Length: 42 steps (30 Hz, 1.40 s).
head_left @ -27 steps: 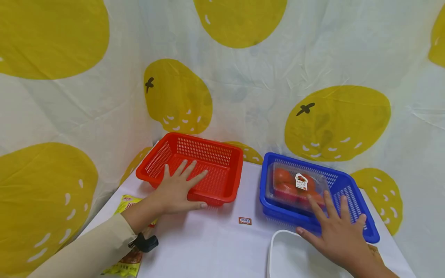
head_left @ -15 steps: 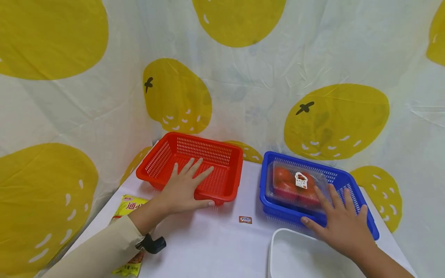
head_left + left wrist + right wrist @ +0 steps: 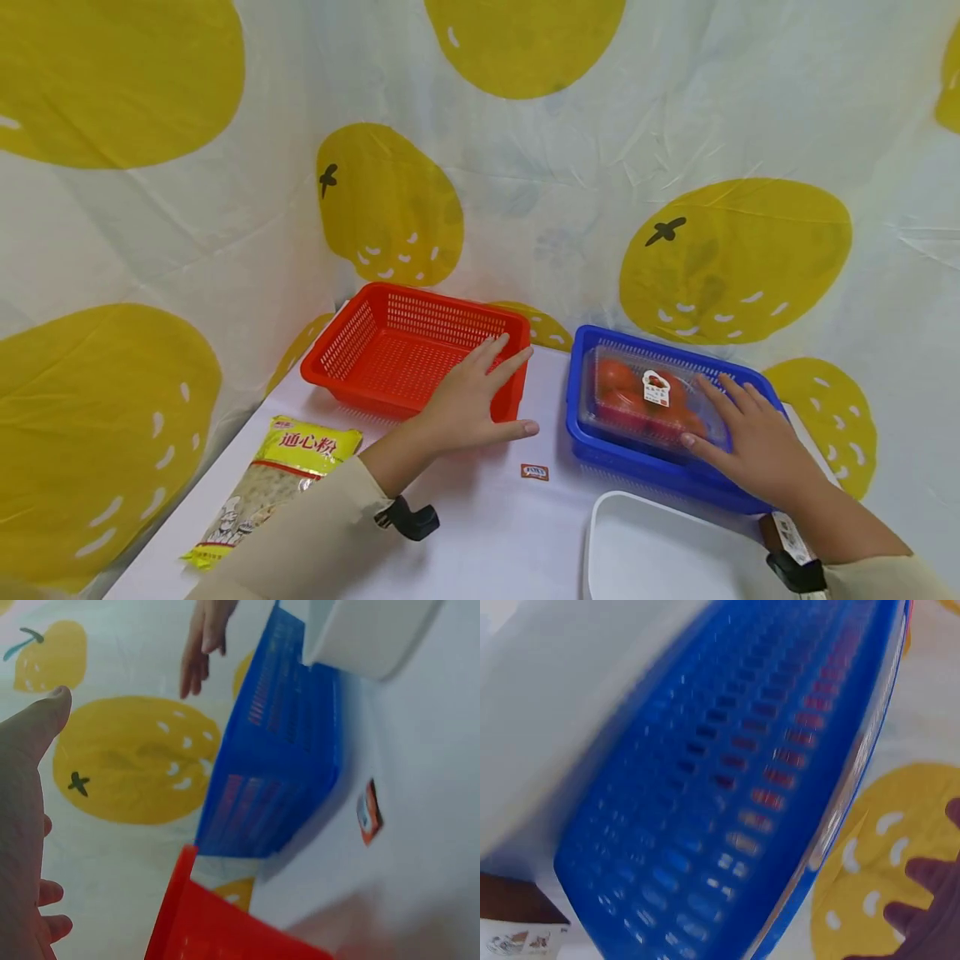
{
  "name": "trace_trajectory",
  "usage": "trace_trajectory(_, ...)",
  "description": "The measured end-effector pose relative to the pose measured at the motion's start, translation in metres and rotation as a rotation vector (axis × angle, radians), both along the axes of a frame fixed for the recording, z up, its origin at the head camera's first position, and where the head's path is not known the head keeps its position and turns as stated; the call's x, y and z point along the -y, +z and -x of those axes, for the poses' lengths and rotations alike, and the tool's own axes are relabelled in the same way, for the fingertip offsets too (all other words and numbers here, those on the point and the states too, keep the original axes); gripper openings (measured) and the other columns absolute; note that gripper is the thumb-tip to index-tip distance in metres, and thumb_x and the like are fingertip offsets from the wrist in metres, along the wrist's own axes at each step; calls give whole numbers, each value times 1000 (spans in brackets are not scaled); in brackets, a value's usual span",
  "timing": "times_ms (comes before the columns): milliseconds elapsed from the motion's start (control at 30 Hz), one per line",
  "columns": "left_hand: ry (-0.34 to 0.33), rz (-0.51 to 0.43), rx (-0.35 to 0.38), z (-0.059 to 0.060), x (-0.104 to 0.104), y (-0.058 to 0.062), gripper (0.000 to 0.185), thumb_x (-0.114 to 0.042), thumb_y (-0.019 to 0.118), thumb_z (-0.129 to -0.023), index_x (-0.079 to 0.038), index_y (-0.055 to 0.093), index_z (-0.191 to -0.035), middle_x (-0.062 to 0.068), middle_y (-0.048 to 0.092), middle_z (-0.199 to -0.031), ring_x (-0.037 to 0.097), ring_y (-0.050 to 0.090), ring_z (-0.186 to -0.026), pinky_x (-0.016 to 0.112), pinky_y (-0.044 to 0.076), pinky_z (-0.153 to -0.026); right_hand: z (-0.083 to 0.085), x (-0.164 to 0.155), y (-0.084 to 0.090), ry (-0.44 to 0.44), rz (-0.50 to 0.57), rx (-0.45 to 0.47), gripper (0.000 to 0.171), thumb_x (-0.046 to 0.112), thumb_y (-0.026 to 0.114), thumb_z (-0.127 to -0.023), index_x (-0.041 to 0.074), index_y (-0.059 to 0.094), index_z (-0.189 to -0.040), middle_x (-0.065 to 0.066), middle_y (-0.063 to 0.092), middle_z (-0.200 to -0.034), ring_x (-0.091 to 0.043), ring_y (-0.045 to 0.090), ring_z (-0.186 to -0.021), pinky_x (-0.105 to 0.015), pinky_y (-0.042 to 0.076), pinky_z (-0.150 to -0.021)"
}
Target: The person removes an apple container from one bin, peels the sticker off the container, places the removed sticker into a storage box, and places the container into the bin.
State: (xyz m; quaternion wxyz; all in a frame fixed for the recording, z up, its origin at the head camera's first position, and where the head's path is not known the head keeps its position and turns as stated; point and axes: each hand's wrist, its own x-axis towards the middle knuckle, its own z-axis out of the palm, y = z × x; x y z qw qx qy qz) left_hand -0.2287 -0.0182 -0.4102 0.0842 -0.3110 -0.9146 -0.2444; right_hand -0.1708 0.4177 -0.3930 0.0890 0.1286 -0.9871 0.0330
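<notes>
My left hand [image 3: 461, 400], fingers spread, hovers over the right front corner of an empty red plastic basket [image 3: 322, 379]. In the left wrist view that hand shows at the left edge, beside the red rim [image 3: 180, 892]. A clear box of tomatoes [image 3: 626, 392], with a white label, lies in a blue plastic basket [image 3: 645, 471]. My right hand [image 3: 761, 450] reaches over the blue basket's right side with fingers loosely extended, its thumb and fingertips close to the box's right end. The right wrist view shows the blue basket's slotted wall [image 3: 705, 787] and a few fingertips at the right edge.
A bag of macaroni [image 3: 281, 467] lies at the left of the table. A small red-brown packet [image 3: 535, 472] is between the baskets. A white bin [image 3: 660, 550] stands in front of the blue basket, with a brown and white box [image 3: 787, 533] beside it. Fruit-printed cloth hangs behind.
My left hand has moved right across the red basket, uncovering more of the macaroni bag. My right hand has shifted slightly, its fingers drawn closer together, near the tomato box's right end.
</notes>
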Motion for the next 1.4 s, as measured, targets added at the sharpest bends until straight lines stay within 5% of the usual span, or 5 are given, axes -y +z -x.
trace_trajectory(267, -46, -137, 37, 7, -45, -5, 98, -78, 65, -88, -41, 26, -170, 3, 22, -177, 31, 26, -161, 69, 44, -111, 17, -21, -1, -19, 179, 173, 93, 51, 65, -103, 8, 18, -171, -39, 27, -164, -65, 25, -145, -91, 27, -99)
trace_trajectory(533, -74, -139, 126, 12, -87, -7, 96, -77, 65, -89, -39, 29, -169, -2, 19, -178, 29, 27, -161, 64, 43, -115, 31, -28, 2, -59, 357, 312, 91, 50, 57, -107, 11, 8, -172, -38, 20, -166, -68, 21, -145, -92, 26, -98)
trace_trajectory(833, -100, -154, 327, 5, -117, -12, 91, -66, 73, -91, -47, 27, -168, -6, 13, -179, 28, 26, -161, 62, 49, -110, 45, -39, 4, -97, 458, 412, 88, 52, 48, -110, 9, 1, -171, -44, 16, -164, -74, 25, -139, -91, 28, -98)
trace_trajectory(1133, -22, -236, 398, -2, -133, -32, 81, -54, 75, -95, -44, 37, -165, -5, 15, -178, 27, 26, -161, 59, 51, -109, 62, -58, 9, -88, 697, 603, 84, 49, 41, -113, 5, -3, -170, -42, 8, -166, -70, 24, -142, -77, 48, -99)
trace_trajectory(1400, 96, -372, 456, -5, -138, -50, 73, -45, 78, -95, -40, 47, -160, -3, 19, -178, 30, 34, -158, 60, 47, -114, 75, -71, 23, -115, 676, 677, 90, 57, 40, -110, 10, -6, -170, -39, 6, -168, -70, 21, -144, -75, 50, -99)
